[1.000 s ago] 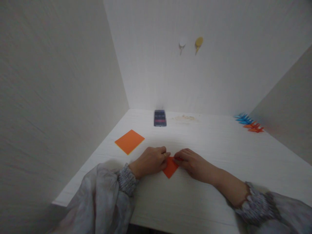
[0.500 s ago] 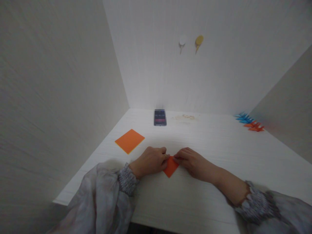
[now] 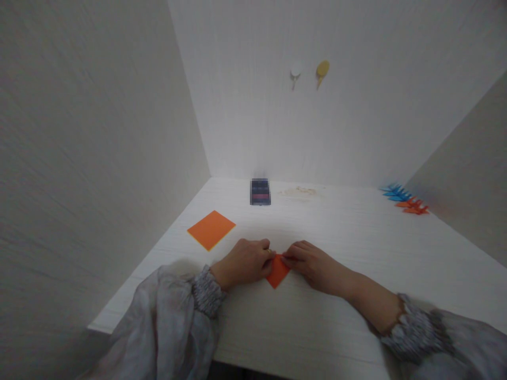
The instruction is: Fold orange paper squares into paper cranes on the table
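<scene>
A small folded piece of orange origami paper (image 3: 278,273) lies on the white table, one corner pointing toward me. My left hand (image 3: 250,259) is closed on its left edge, thumb and fingers pressed near the top. From the other side my right hand (image 3: 309,259) pinches the upper right edge of the same paper. The fingers of both hands cover its upper corners, so the exact folds there are hidden.
Left of my hands lies a stack of orange paper (image 3: 211,230). A dark pixelated object (image 3: 260,192) sits by the back wall. Folded blue paper shapes (image 3: 396,192) and orange paper shapes (image 3: 412,206) rest at the far right. Two hooks, one yellow (image 3: 322,68), are on the wall.
</scene>
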Tool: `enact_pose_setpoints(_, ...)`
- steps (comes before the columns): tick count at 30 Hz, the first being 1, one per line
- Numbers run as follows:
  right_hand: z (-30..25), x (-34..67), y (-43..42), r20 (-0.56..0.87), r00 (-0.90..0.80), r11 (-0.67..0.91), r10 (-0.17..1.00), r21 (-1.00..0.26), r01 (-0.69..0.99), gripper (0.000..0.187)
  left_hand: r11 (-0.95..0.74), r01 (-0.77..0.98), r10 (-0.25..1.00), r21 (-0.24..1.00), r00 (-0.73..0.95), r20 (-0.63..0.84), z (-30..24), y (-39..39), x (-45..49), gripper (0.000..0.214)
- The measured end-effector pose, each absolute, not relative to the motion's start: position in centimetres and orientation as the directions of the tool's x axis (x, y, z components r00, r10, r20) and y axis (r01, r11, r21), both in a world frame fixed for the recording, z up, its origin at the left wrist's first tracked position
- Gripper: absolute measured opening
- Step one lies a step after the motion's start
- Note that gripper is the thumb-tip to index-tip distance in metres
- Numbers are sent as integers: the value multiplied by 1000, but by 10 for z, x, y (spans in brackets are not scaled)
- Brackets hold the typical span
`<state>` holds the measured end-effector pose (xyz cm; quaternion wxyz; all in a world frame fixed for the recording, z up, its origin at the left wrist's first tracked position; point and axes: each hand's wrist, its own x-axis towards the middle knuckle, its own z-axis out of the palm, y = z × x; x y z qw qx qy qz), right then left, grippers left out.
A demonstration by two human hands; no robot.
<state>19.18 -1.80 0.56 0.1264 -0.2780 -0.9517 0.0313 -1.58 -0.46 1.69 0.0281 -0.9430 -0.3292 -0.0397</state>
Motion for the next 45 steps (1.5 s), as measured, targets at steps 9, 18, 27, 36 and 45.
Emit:
enact_pose_setpoints(9,4,191,-17,236,-811,844,536,-134,519,28,-795,606,602,-39,794,82,18,-6,-16,23)
enact_pose_setpoints(18,5,192,-17,209,-817,843,537,-118,524,27,-823,565,561,-59,825,74,21,-9,-14,29)
enact_pose_setpoints(27,2,194,-17,238,-814,848,529,-117,517,29,-817,574,572,-46,819,55,20,-8,-15,27)
enact_pose_setpoints(36,5,204,-21,213,-837,862,505,-79,500,36,-824,562,558,-64,826,79,18,-6,-15,26)
enact_pose_setpoints(45,-2,220,-24,307,-715,778,628,-260,572,48,-820,571,567,-43,820,79,16,-5,-15,27)
